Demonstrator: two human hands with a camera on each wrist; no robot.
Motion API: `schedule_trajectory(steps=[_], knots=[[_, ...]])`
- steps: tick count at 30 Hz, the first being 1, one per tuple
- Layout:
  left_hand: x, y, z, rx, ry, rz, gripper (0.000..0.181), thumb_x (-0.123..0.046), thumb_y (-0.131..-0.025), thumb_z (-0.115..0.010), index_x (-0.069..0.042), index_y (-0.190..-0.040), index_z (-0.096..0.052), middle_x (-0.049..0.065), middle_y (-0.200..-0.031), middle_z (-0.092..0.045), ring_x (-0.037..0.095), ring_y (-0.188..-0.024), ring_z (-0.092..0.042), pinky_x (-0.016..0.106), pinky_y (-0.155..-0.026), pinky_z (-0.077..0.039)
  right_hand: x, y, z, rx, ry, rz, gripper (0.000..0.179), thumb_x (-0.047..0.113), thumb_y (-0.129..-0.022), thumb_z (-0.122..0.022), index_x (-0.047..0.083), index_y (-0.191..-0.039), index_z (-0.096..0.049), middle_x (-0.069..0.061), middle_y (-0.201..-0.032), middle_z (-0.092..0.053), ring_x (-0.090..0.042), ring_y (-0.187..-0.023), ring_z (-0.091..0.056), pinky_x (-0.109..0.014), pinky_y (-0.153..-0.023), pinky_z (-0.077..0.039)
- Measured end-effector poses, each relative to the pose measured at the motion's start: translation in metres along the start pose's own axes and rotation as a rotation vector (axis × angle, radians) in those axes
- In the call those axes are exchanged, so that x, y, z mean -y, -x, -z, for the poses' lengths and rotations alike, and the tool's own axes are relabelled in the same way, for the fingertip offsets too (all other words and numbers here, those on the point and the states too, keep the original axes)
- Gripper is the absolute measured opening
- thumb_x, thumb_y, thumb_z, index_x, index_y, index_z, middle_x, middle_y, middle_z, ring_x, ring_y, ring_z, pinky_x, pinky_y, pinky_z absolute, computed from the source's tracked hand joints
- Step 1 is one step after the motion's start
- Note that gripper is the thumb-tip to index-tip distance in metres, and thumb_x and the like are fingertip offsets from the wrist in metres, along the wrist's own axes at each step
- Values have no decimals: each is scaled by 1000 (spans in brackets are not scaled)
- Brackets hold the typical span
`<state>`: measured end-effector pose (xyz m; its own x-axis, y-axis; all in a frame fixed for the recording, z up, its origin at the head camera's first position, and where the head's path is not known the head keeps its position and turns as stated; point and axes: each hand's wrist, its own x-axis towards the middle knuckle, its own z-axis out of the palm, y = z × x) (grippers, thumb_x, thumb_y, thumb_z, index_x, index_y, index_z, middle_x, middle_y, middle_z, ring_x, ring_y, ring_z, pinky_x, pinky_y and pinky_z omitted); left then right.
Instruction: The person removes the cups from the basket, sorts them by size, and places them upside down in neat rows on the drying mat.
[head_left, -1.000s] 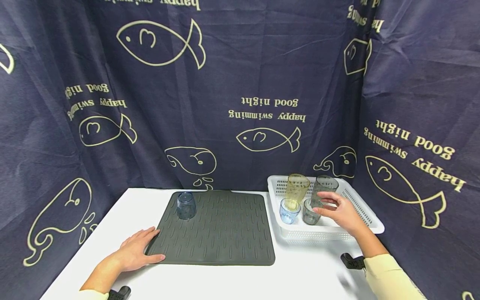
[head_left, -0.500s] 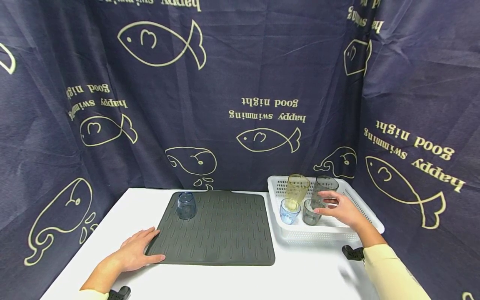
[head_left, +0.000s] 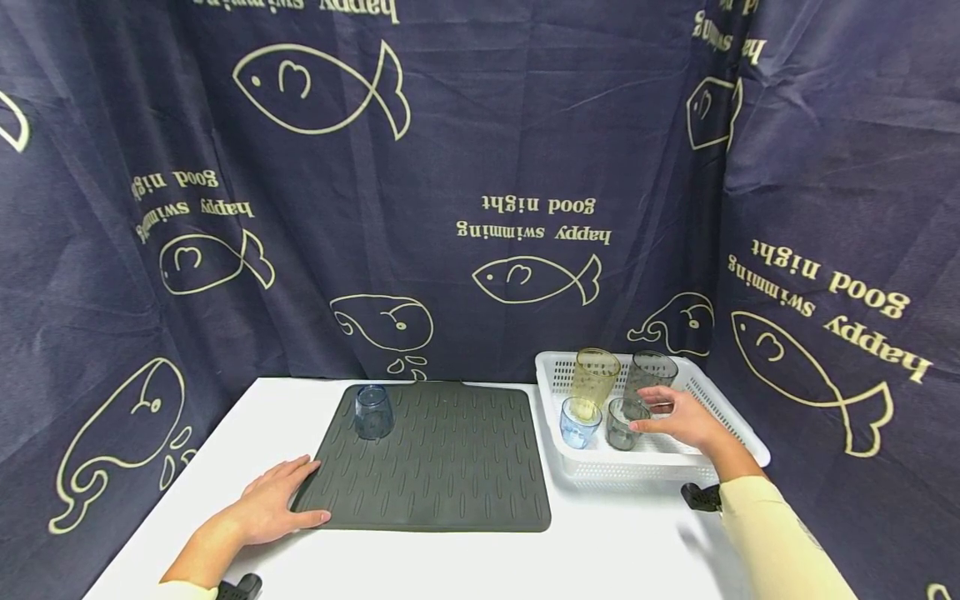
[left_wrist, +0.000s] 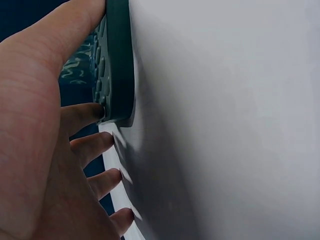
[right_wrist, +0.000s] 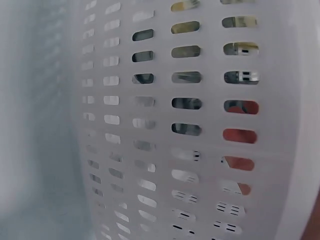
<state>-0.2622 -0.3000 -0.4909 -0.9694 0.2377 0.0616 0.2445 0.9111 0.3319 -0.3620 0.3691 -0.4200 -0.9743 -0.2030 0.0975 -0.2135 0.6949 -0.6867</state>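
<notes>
My left hand (head_left: 273,500) rests at the near left corner of a dark grey drying mat (head_left: 442,467). In the left wrist view its thumb and index finger touch the mat (left_wrist: 120,65), and the other fingers spread onto the table. My right hand (head_left: 684,419) is over a white plastic basket (head_left: 738,429), fingers loosely bent. Its thumb tip is at the rim of a small grey glass (head_left: 621,433); contact is unclear. Its fingers pass in front of a tall grey glass (head_left: 651,367). From the right wrist, the basket wall (right_wrist: 210,145) hides most of the hand.
A tall yellow glass (head_left: 595,379) and a small light blue glass (head_left: 579,429) stand in the basket's left part. One blue glass (head_left: 373,417) is on the mat's far left. Behind the white table (head_left: 450,567) hangs a dark blue curtain (head_left: 450,167) with fish drawings.
My right hand has shifted slightly to the right, uncovering more of the small grey glass. The left hand and the glasses stay where they were.
</notes>
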Motion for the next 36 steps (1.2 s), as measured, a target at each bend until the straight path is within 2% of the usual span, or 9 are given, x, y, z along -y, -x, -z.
schedule_trajectory(steps=[4,10,17,21,27,30,36], knots=[[1,0,0,-5,3,-4,91,-58,-80,-79,1,-144,-53,30,-150,-48,58,-137,-43,75,-105,-37,-3,-4,-1,14,24,-36,84,35,-81,-88,-7,-144,-50,-37,-141,-53,-53,-128,-56,-58,-102,-53],[0,-2,-1,-15,8,-7,92,-60,-80,-79,0,-145,-52,30,-152,-46,57,-139,-41,75,-104,-38,-6,-7,-2,32,47,-69,84,32,-82,-87,-8,-145,-48,-36,-141,-53,-53,-128,-55,-58,-101,-53],[-9,-2,-4,-116,32,-63,90,-58,-79,-81,-2,-144,-54,28,-148,-50,56,-137,-43,75,-102,-40,-8,-11,-4,44,44,-66,86,29,-80,-90,-9,-144,-48,-37,-138,-55,-52,-125,-57,-58,-99,-54],[-20,-4,-4,-145,94,-106,89,-56,-81,-80,-3,-146,-52,26,-149,-49,54,-139,-42,73,-104,-40,-9,-12,-5,56,51,-80,87,31,-79,-90,-8,-145,-48,-37,-138,-55,-52,-126,-56,-58,-99,-54],[-41,-8,-7,-158,222,-164,86,-51,-85,-80,-6,-151,-47,23,-152,-47,52,-141,-41,71,-107,-39,-12,-14,-6,62,57,-50,88,30,-78,-91,-8,-145,-47,-36,-136,-57,-50,-124,-58,-57,-100,-54],[-51,-11,-10,-151,282,-174,85,-49,-87,-79,-9,-153,-44,20,-153,-46,50,-142,-41,71,-109,-38,-13,-15,-7,63,55,-19,88,28,-77,-91,-10,-143,-48,-36,-133,-59,-48,-121,-60,-55,-99,-55],[-69,-16,-18,-131,394,-166,84,-49,-89,-77,-18,-157,-39,16,-157,-43,47,-146,-40,71,-113,-36,-12,-16,-9,71,55,-23,89,29,-77,-92,-9,-144,-47,-36,-134,-58,-49,-122,-59,-56,-98,-55]])
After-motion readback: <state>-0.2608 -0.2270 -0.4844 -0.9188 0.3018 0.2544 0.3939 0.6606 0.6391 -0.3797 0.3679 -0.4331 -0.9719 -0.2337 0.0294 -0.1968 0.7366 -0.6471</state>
